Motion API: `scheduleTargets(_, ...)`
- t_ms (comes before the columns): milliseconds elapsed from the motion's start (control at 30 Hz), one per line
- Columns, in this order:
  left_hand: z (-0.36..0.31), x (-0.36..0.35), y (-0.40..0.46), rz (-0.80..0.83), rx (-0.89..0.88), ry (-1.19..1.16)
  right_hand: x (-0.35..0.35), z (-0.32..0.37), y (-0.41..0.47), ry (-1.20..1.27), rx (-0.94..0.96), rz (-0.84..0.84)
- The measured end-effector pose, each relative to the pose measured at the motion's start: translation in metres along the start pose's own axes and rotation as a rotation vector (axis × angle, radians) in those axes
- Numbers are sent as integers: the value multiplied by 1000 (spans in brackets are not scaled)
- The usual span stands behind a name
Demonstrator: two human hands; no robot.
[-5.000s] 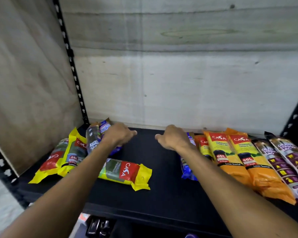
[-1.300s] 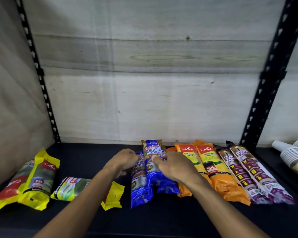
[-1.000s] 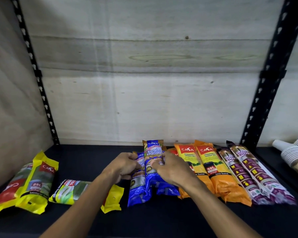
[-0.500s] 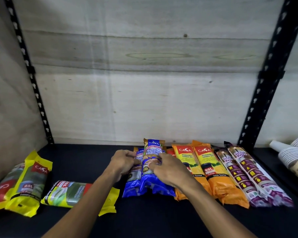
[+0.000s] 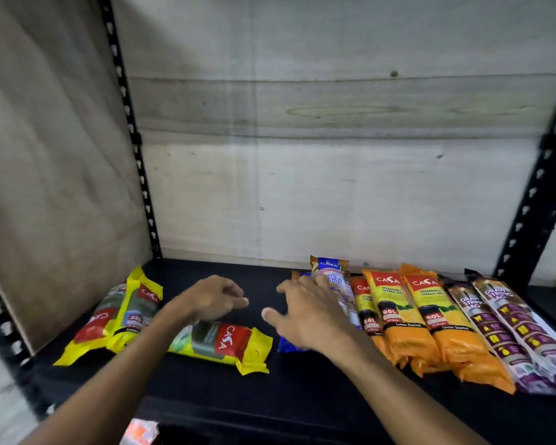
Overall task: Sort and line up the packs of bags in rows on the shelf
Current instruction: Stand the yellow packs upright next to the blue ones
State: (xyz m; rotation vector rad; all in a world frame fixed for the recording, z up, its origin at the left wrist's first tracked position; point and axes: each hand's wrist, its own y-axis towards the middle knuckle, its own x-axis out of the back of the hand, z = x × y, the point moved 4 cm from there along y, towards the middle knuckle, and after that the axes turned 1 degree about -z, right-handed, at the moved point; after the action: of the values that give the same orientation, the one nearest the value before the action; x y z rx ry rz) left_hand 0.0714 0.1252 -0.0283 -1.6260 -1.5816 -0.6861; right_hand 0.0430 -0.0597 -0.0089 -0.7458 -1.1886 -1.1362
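Several packs of bags lie on the black shelf (image 5: 302,390), most of them lined up side by side in the right half of the frame: two blue packs (image 5: 333,277) at centre, partly behind the right hand, then three orange packs (image 5: 408,329) and two purple drawstring packs (image 5: 507,329) running to the right edge. Three yellow packs sit apart at lower left, two of them (image 5: 122,313) overlapping near the side panel and one yellow pack (image 5: 225,343) lying crosswise just below the left hand. The right hand (image 5: 308,316) is spread, fingers straight, over the blue packs (whether it touches them is lost in blur). The left hand (image 5: 212,298) hangs above the shelf with fingers loosely curled, gripping nothing. Pale wooden boards (image 5: 334,155) form the back wall, flanked by black perforated uprights (image 5: 129,123).
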Motion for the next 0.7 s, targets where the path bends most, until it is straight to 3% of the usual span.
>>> scheduleTargets(133, 23, 11, -23, 266, -22, 47, -30, 39, 2, -60, 131, 248)
scheduleTargets(300, 42, 14, -31, 316, -107, 155, -54, 58, 2, -115, 159, 376)
scheduleTargets(700, 39, 11, -18, 131, -133, 13, -42, 45, 55, -235, 115, 310)
